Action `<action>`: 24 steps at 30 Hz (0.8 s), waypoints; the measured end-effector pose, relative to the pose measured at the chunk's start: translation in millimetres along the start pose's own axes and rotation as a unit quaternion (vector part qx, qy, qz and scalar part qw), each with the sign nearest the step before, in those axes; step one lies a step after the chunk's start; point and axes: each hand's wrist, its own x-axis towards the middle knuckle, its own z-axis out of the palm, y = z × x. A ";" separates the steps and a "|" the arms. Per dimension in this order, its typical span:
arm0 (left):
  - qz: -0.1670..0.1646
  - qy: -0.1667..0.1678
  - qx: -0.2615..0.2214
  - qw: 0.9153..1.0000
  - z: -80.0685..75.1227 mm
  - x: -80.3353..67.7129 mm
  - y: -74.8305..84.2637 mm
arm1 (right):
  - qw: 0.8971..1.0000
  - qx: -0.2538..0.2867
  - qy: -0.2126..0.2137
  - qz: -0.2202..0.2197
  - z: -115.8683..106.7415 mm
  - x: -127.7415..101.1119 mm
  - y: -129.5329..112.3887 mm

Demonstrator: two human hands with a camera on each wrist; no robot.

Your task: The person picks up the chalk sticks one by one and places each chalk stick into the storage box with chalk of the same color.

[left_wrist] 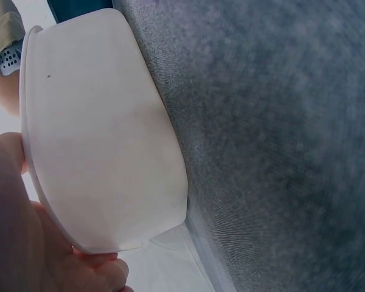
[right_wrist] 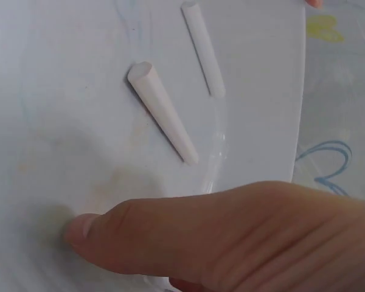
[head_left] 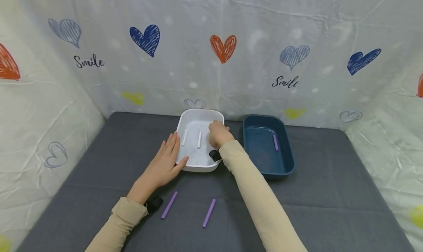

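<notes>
In the head view, a white tray holds two white sticks like chalk lying on its floor; the right wrist view shows a white stick close up. My left hand lies along the tray's left side, fingers straight and touching the rim, thumb at the front corner. My right hand reaches inside the tray at its right side, fingers curled and pointing down. Its thumb is low over the tray floor, right of the sticks in the head view. I cannot tell what lies under its fingers.
A dark blue tray stands right of the white one, with one purple stick inside. Two more lie on the grey cloth in front, a left purple stick and a right purple stick. A printed curtain hangs behind.
</notes>
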 end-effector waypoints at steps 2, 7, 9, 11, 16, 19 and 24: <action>0.002 0.004 0.001 1.000 0.1 -0.4 -0.1 | 1.000 0.006 0.000 -0.001 0.7 0.4 0.9; 0.003 0.008 0.002 1.000 0.9 -0.1 0.3 | 1.000 -0.009 0.005 -0.002 2.0 1.5 2.7; 0.002 0.004 0.003 1.000 1.5 0.6 0.3 | 1.000 -0.017 0.004 0.000 2.0 1.1 3.1; -0.001 -0.001 0.004 1.000 1.3 0.7 0.2 | 1.000 -0.019 0.001 -0.003 1.7 0.8 2.9; 0.001 0.004 0.005 1.000 0.6 -0.1 0.7 | 1.000 -0.025 -0.005 -0.011 0.7 -0.9 2.0; 0.004 0.007 0.003 1.000 0.4 -0.5 1.5 | 0.999 -0.032 -0.010 -0.012 0.9 -1.8 1.9; 0.002 0.002 0.003 1.000 0.1 -0.9 0.7 | 0.999 -0.037 -0.015 -0.014 0.5 -1.6 1.5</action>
